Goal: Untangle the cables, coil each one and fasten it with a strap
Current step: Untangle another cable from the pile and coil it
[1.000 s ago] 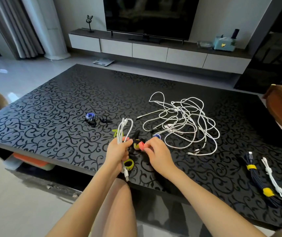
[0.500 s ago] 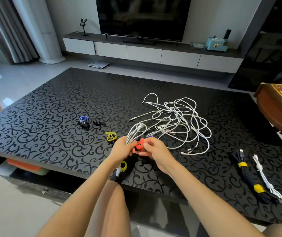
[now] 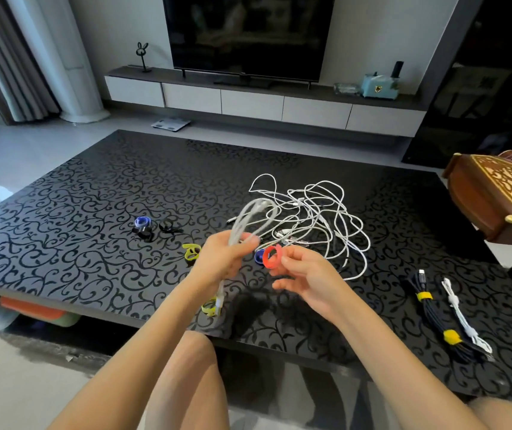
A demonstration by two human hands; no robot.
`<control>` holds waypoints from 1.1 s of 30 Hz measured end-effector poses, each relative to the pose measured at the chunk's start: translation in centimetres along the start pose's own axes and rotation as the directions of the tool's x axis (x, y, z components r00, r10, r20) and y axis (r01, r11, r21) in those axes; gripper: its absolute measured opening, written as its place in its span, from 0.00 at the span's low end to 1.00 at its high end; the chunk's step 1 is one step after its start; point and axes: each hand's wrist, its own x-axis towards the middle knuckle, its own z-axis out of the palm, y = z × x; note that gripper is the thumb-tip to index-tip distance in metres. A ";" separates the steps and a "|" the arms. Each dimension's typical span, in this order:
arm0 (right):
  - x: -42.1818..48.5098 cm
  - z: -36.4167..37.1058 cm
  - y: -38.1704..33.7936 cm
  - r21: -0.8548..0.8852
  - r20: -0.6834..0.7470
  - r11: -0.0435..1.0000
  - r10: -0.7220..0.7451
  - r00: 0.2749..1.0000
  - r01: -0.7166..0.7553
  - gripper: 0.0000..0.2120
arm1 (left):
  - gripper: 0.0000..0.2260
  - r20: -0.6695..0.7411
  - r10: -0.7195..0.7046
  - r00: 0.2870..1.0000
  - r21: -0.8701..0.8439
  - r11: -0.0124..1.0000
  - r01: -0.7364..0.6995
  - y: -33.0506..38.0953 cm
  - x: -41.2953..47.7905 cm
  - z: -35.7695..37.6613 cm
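My left hand (image 3: 220, 259) grips a coiled white cable (image 3: 253, 217) above the black patterned table (image 3: 62, 237); the cable's loops stick up and its plug end hangs below the hand. My right hand (image 3: 307, 274) pinches a red strap (image 3: 270, 256) curled into a ring, just right of the left hand. A tangle of white cables (image 3: 316, 218) lies on the table behind both hands. A blue strap (image 3: 259, 256) shows partly behind the red one. A yellow strap (image 3: 192, 251) lies left of the left hand and another yellow strap (image 3: 209, 308) below it.
A blue strap (image 3: 142, 222) and black straps (image 3: 169, 227) lie further left. A strapped dark cable (image 3: 434, 318) and a tied white cable (image 3: 462, 318) rest at the right front. A carved wooden box (image 3: 493, 197) stands at the right edge. My knees are under the near table edge.
Both hands have lifted off the table. The right hand has drawn the red strap away to the right, and the coil in the left hand has tilted up.
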 end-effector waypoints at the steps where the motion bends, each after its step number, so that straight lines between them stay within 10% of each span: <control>1: -0.7 -0.1 -0.4 0.009 0.015 1.000 -0.004 1.000 0.004 0.09 | 0.07 0.115 -0.003 0.993 0.014 1.000 0.001 0.9 -0.8 0.6; 4: -2.7 -0.5 -1.4 0.106 0.043 0.994 -0.020 0.999 0.015 0.08 | 0.02 0.267 0.041 0.963 0.056 0.997 -0.058 2.5 -2.7 2.8; 12: -7.3 -0.4 -1.4 -0.091 -0.309 0.933 -0.358 0.881 0.347 0.02 | 0.06 0.035 0.271 0.962 0.013 0.962 -0.272 3.2 -4.3 8.8; 19: -9.9 -2.8 -2.7 -0.412 -0.385 0.752 -0.656 0.650 0.515 0.10 | 0.09 0.106 -0.107 0.989 -0.243 0.961 0.130 5.8 -5.3 11.8; 24: -11.0 -3.1 -3.9 -0.314 -0.361 0.749 -0.663 0.656 0.584 0.04 | 0.11 0.237 -0.343 0.909 -0.413 0.812 0.413 7.3 -5.7 13.2; 33: -12.6 -3.4 -6.5 -0.108 -0.457 0.660 -0.697 0.553 0.744 0.09 | 0.11 0.198 -0.303 0.932 -0.447 0.818 0.361 7.6 -6.5 14.6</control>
